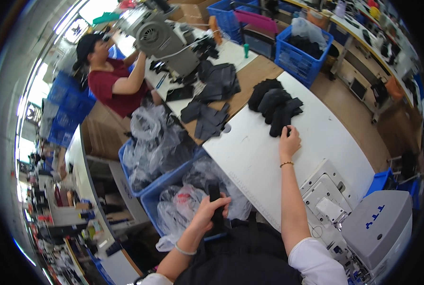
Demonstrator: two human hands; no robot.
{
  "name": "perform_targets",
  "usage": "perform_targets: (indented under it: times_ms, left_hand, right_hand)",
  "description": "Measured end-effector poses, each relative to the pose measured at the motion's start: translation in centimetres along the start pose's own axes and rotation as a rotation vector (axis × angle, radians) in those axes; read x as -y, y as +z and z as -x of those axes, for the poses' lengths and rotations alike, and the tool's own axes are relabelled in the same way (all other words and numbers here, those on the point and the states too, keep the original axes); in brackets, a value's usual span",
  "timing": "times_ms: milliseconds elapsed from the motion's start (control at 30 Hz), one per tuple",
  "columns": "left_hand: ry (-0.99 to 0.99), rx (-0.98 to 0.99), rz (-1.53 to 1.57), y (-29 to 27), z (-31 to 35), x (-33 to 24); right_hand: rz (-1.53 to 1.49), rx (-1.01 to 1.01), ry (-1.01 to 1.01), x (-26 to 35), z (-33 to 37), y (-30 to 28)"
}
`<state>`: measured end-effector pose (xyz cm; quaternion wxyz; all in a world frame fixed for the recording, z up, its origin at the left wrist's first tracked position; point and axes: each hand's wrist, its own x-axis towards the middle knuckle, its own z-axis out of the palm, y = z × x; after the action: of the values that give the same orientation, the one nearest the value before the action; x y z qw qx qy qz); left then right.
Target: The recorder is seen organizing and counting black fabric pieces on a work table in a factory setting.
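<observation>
My left hand (206,214) is closed round a folded black cloth piece (215,194), held upright in front of my body above the plastic bags. At arm's length my right hand (290,143) pinches the near end of a dark cloth piece on the white table (254,154). That piece belongs to a loose pile of black cloth pieces (271,99), heaped towards the table's far edge. Whether it has come free of the pile, I cannot tell.
Blue crates with clear plastic bags (150,142) stand left of the table. A sewing machine (376,228) sits at the near right. Across, a co-worker in a red shirt (112,83) works at another machine (162,40), beside flat dark grey pieces (216,83). A blue crate (300,59) stands beyond.
</observation>
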<state>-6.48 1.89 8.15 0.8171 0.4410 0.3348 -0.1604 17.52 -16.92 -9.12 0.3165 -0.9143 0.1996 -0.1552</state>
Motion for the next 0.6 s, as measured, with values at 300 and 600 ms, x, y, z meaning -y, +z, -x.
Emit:
perform_targets:
  times_ms: [300, 600]
  left_hand:
    - [0.154, 0.055, -0.254, -0.5, 1.3, 0.6]
    - [0.034, 0.345, -0.232, -2.5, 1.7, 3.1]
  right_hand:
    - [-0.886, 1.041, -0.393, 6.2, 11.9, -14.2]
    - [-1.011, 1.587, 0.199, 8.1, 19.9, -17.5]
